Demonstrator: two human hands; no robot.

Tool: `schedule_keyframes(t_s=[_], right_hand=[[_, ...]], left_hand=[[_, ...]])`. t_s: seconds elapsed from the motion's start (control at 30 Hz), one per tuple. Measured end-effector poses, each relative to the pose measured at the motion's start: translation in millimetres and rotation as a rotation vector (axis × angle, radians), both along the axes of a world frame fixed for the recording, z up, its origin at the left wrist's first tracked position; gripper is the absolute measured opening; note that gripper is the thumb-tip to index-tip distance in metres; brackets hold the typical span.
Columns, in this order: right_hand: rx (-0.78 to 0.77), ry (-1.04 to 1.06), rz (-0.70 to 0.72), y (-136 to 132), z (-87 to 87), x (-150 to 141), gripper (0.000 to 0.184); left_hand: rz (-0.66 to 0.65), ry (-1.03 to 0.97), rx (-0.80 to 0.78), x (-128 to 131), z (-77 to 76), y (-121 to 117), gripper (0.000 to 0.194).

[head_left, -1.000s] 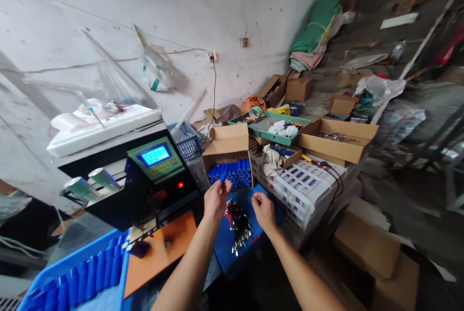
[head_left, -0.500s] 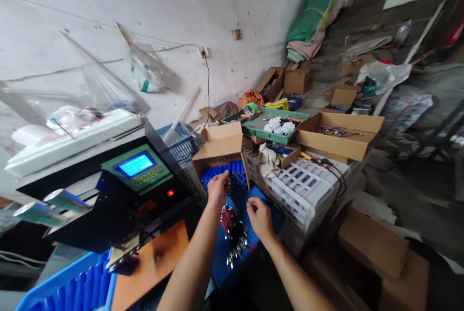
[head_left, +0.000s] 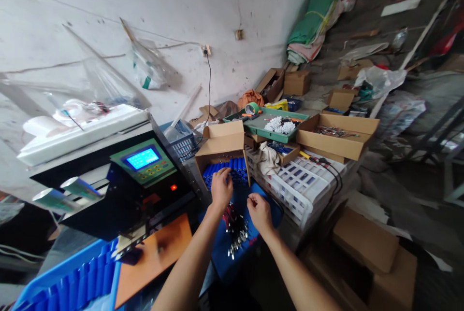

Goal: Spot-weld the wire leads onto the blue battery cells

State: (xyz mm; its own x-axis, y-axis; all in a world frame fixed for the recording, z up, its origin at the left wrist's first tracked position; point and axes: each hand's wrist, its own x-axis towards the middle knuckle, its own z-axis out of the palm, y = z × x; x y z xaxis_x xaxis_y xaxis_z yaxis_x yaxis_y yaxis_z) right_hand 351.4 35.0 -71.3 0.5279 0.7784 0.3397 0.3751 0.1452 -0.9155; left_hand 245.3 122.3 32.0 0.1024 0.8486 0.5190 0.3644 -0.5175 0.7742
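My left hand (head_left: 221,187) reaches over the front edge of an open cardboard box (head_left: 223,149) packed with blue cylinders (head_left: 237,172); its fingers curl down onto them, and I cannot see whether they grip one. My right hand (head_left: 258,212) hovers just right of it over a blue sheet (head_left: 222,248), fingers pinched together on something too small to make out. Between the two hands lies a bundle of red and black wires with metal ends (head_left: 235,229).
A black machine with a lit blue display (head_left: 143,159) stands at the left, above an orange board (head_left: 154,258) and a blue crate (head_left: 68,284). White slotted trays (head_left: 302,185), a green tray (head_left: 270,130) and cardboard boxes (head_left: 339,139) crowd the right. More boxes (head_left: 373,248) sit on the floor.
My left hand moved forward from the box's front edge into the blue cylinders and curled its fingers. My right hand stayed pinched and shifted slightly left. The camera view swayed.
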Motion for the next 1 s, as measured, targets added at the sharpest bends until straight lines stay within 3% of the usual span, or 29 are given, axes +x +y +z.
schedule_keyframes(t_s=[0.13, 0.27, 0.33, 0.43, 0.5, 0.57, 0.67, 0.8, 1.0], right_hand=[[-0.004, -0.022, 0.0, 1, -1.7, 0, 0.025], [-0.014, -0.052, 0.005, 0, -4.1, 3, 0.026], [-0.019, -0.071, 0.006, -1, -5.3, 5, 0.028], [-0.031, -0.099, 0.005, -3, -6.1, 6, 0.029], [-0.04, -0.125, 0.008, -4, -5.3, 5, 0.03], [-0.05, -0.168, 0.01, -6, -3.4, 5, 0.029], [-0.08, -0.273, 0.014, -9, 0.8, 5, 0.027], [-0.177, -0.388, 0.056, -7, 9.4, 5, 0.022], [-0.309, -0.381, 0.215, 15, 22.9, -5, 0.017]], left_hand=[[-0.065, -0.08, -0.108, 3, 0.7, 1, 0.029], [-0.074, -0.061, -0.128, -15, 4.8, -14, 0.031], [-0.128, 0.012, -0.174, -34, 11.9, -31, 0.025], [-0.322, 0.15, -0.26, -74, 27.3, -67, 0.017], [-0.444, 0.339, -0.305, -107, 35.5, -94, 0.019], [-0.465, 0.519, -0.294, -143, 37.5, -120, 0.021], [-0.423, 0.639, -0.258, -195, 28.1, -147, 0.024], [-0.24, 0.565, -0.21, -244, 5.1, -163, 0.027], [-0.162, 0.578, -0.22, -261, -16.3, -169, 0.033]])
